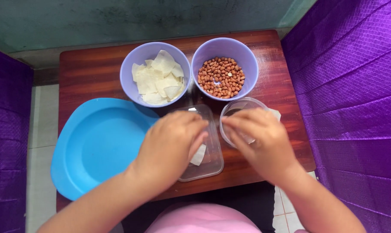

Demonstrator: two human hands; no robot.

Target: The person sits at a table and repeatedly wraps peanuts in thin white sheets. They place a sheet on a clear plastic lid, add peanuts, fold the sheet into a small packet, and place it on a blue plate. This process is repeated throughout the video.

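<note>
Left fingers: I see the left hand curled palm-down over the clear rectangular container, fingers bunched close together. Whether they pinch anything I cannot tell; the fingertips are turned under.
Right fingers: my view has the right hand over the clear round container, fingers pressed side by side and pointing toward the left hand. I cannot tell if they grip its rim.
Between the hands: the fingertips of both hands come near each other, just apart.
White chip: one pale chip piece lies inside the rectangular container, just beside the left hand's edge.
Rectangular container: it sits at the table's near edge, between the blue plate and the round container.
Round container: it stands just below the peanut bowl, mostly covered by the right hand.
Bowls: I see two lilac bowls side by side at the far side, the chip bowl holding pale chips, the other peanuts.
Table: a small dark wooden table, with purple quilted fabric on either side.
</note>
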